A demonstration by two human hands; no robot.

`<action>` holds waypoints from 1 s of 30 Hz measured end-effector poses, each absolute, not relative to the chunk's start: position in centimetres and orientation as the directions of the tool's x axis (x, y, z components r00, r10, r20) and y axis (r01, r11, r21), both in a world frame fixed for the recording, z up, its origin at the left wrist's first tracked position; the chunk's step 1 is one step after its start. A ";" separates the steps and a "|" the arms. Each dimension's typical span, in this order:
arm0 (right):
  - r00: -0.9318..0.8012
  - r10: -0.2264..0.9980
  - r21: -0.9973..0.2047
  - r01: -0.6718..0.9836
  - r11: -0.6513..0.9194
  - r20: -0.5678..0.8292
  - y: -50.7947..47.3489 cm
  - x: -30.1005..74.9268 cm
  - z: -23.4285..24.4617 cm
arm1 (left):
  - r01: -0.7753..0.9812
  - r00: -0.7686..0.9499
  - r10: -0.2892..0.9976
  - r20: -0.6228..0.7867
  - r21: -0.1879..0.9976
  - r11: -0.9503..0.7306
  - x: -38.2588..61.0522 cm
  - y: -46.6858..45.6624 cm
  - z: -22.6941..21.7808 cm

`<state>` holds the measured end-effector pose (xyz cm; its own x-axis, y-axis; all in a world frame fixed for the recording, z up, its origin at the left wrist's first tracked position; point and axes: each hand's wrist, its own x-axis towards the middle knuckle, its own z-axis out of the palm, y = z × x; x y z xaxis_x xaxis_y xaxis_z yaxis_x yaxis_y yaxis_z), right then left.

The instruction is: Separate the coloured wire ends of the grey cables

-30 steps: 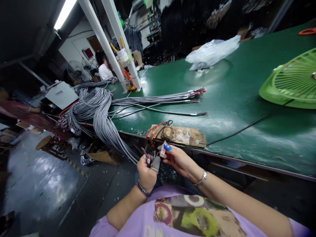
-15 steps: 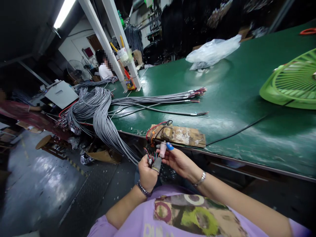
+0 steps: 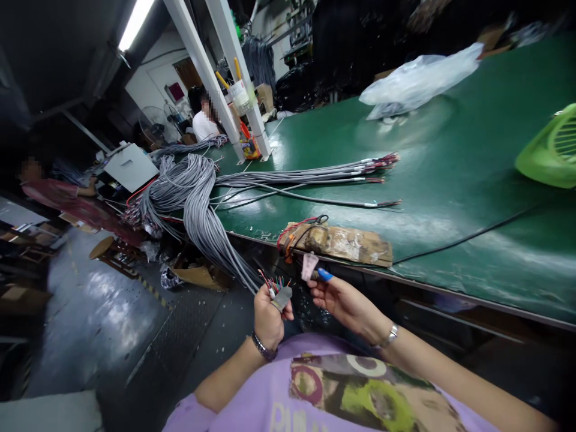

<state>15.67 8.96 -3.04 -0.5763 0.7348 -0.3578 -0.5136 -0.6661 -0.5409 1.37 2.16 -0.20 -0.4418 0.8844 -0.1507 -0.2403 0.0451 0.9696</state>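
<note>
The left hand (image 3: 269,315) is closed around the end of a grey cable (image 3: 234,264), with a fan of thin coloured wires (image 3: 274,281) sticking up above its fingers and a grey finger cover on the thumb. The cable runs from this hand up and to the left, over the near edge of the green worktop (image 3: 450,180), into a large heap of grey cables (image 3: 189,192). The right hand (image 3: 344,300) sits just beside the left, to its right, pinching a small pale connector (image 3: 309,265) between fingertips; one finger wears a blue cover (image 3: 324,275). The connector is held just above and to the right of the coloured wires, near them but apart.

On the worktop edge, just beyond the hands, lies a worn brown block (image 3: 346,243) with red and black leads. Farther off, a bundle of cables (image 3: 315,177) stretches to the right. A clear plastic bag (image 3: 418,81) lies at the far side, and a green fan (image 3: 551,150) at the right edge. Other people sit at the far left.
</note>
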 end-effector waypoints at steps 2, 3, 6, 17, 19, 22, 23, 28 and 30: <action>-0.579 0.735 -0.549 -0.508 -0.664 -0.354 8.8 15.9 -3.3 | -0.247 -0.432 0.888 -0.155 0.968 0.048 1.4 2.0 -0.2; -0.579 0.735 -0.552 -0.506 -0.663 -0.352 8.6 15.9 -3.4 | -0.250 -0.424 0.892 -0.156 0.967 0.050 1.5 2.0 -0.2; -0.572 0.741 -0.565 -0.501 -0.656 -0.352 8.2 16.3 -3.3 | -0.269 -0.382 0.912 -0.149 0.962 0.045 1.7 1.9 0.0; -0.407 0.905 -0.912 -0.314 -0.264 -0.123 6.3 18.3 -2.5 | -0.039 -0.233 0.972 0.034 0.998 -0.044 2.5 0.6 -0.7; -0.491 0.871 -0.961 -0.241 -0.138 -0.002 5.5 18.1 -1.9 | 0.117 -0.173 0.982 0.075 0.992 -0.055 2.7 0.0 -0.8; -0.581 0.808 -0.992 -0.117 0.038 0.099 4.3 17.5 -0.8 | 0.327 -0.093 0.980 0.176 0.935 -0.137 2.8 -0.7 -1.0; -0.568 0.814 -0.993 -0.075 0.094 0.120 4.1 17.3 -0.5 | 0.386 -0.069 0.977 0.200 0.909 -0.158 2.7 -0.8 -1.2; -0.515 0.848 -0.992 -0.094 0.088 0.124 4.0 16.8 -0.8 | 0.489 0.005 0.984 0.179 0.858 -0.159 2.6 -1.3 -1.7; -0.536 0.844 -0.988 -0.142 -0.058 0.027 4.2 16.9 -1.3 | 0.396 0.041 0.990 0.133 0.908 -0.139 2.6 -1.4 -1.6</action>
<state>16.95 4.15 -1.34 -0.5356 0.8440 0.0269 -0.1416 -0.0583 -0.9882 2.60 -1.45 -1.60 0.0414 0.9902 0.1332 0.3956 -0.1387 0.9079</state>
